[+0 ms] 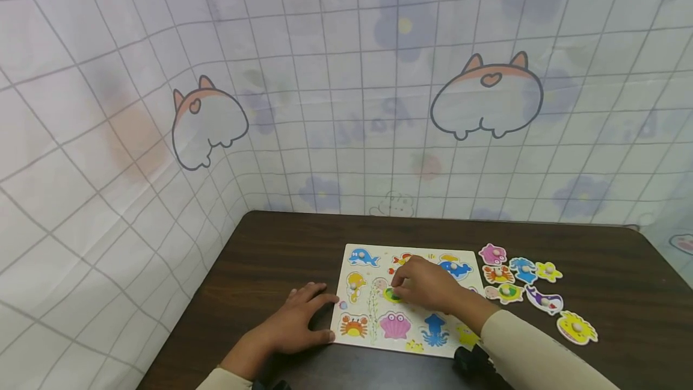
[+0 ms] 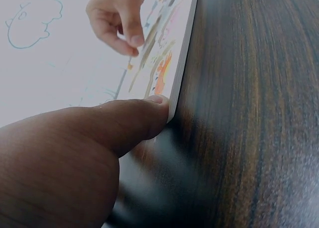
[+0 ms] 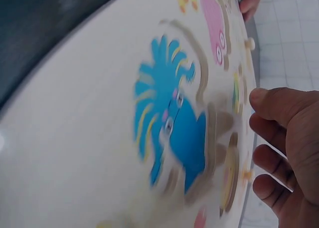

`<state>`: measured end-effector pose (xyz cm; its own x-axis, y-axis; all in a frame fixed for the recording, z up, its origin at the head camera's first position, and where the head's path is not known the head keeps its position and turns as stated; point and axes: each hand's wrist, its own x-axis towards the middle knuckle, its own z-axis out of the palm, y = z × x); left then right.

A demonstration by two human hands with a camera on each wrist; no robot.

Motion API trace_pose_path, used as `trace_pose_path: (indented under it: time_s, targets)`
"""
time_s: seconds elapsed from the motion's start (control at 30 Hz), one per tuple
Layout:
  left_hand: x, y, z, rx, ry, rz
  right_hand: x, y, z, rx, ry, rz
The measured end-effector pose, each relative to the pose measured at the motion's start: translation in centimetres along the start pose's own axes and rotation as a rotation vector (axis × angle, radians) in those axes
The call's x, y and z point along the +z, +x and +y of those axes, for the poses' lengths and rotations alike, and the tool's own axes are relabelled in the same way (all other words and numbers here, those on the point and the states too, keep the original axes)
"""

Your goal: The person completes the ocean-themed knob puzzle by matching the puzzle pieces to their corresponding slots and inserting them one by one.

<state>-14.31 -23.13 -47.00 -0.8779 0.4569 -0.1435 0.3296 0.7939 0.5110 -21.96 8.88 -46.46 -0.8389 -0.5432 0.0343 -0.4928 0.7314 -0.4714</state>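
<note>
A white puzzle board printed with sea animals lies on the table. My left hand rests at its left edge, fingers spread; in the left wrist view the thumb touches the board's corner. Over the board's middle is my right hand, close to the green turtle picture. In the right wrist view its fingers are loosely bent, with nothing visible between them and the thumb. The dolphin and seahorse on the board carry knobs. A blue squid picture shows in a recess.
Right of the board lie several loose knobbed pieces, among them a pink one, a crab, a turtle, a purple whale and a yellow fish. The dark wooden table meets a patterned curtain behind.
</note>
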Motion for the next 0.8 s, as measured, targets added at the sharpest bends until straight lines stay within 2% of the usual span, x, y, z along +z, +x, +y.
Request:
trace_pose_path:
  time_s: [0.4,0.8]
  targets:
    - [0.0,-0.1,0.0,0.005,-0.007,0.002,-1.5,-2.3,2.2,0.097,-0.005,0.012]
    - [0.0,0.0,0.0,0.017,-0.014,0.007,-3.1,-5.1,4.6,0.089,-0.016,0.076]
